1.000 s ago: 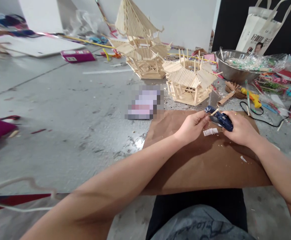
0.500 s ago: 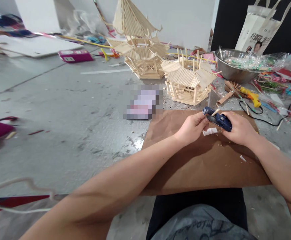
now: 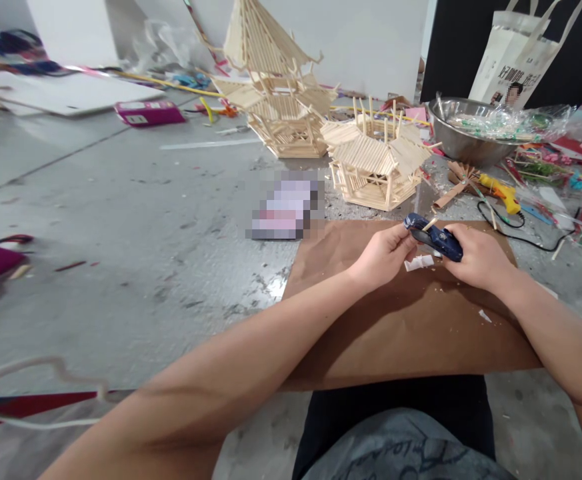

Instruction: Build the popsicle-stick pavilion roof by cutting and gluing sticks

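Observation:
My right hand (image 3: 478,259) is wrapped round the handle end of a dark blue hand cutter (image 3: 445,243), held over a brown sheet (image 3: 371,340). A thin wooden stick (image 3: 429,225) pokes up across the cutter's jaws. My left hand (image 3: 383,257) is closed in a pinch at the jaw end, with the stick's lower part seemingly between its fingers, which hide most of it. Just below the cutter lies a crumpled white scrap (image 3: 419,263); a smaller white scrap (image 3: 485,316) and crumbs are scattered on the sheet.
Two wooden-stick pavilion models, a tall one (image 3: 283,100) and a low one (image 3: 378,157), stand beyond the sheet. A phone (image 3: 285,208) lies left of them. To the right are a yellow glue gun (image 3: 501,193) with its cord, a metal bowl (image 3: 471,143) and craft litter.
Almost nothing differs. The view has shifted very slightly; both hands, the cutter and the stick keep the same arrangement.

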Available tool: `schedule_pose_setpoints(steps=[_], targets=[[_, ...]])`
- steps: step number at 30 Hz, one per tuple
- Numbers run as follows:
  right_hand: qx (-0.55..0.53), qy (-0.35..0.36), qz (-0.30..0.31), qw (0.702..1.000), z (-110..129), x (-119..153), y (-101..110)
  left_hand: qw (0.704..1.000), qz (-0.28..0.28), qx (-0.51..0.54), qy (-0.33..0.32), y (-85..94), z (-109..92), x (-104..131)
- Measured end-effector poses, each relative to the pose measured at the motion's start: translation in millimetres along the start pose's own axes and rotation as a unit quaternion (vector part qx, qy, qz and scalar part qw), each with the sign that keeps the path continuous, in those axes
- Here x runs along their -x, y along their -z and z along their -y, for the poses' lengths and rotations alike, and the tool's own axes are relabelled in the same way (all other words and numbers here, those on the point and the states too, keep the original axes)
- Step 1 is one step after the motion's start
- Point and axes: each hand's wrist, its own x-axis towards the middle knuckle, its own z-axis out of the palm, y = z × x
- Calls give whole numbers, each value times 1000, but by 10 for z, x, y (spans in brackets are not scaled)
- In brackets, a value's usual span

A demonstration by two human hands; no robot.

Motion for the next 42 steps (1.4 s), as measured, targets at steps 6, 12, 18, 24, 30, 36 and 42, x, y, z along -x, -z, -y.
schedule_pose_setpoints(steps=[6,12,18,24,30,36,42], targets=[[42,-23,18,999,25,-1,25,1000,-21,19,-1,-29,37,1],[77,-43,41,995,54,1,44,998,-45,37,12,-51,-22,0],[69,-38,51,996,37,-30,16,992,-87,-93,-1,-9,-35,7],[48,-15,38,998,10,-31,-27,990,-67,-121,-9,17,-17,2],[41,-6,37,998,-8,-9,-41,994,-45,-103,-6,32,-24,-2],[34,0,50,998,-22,-13,-14,999,-14,-3,31,49,-54,-16],[13,30,63,997,-59,-13,4,998,38,8,45,88,-64,-33]])
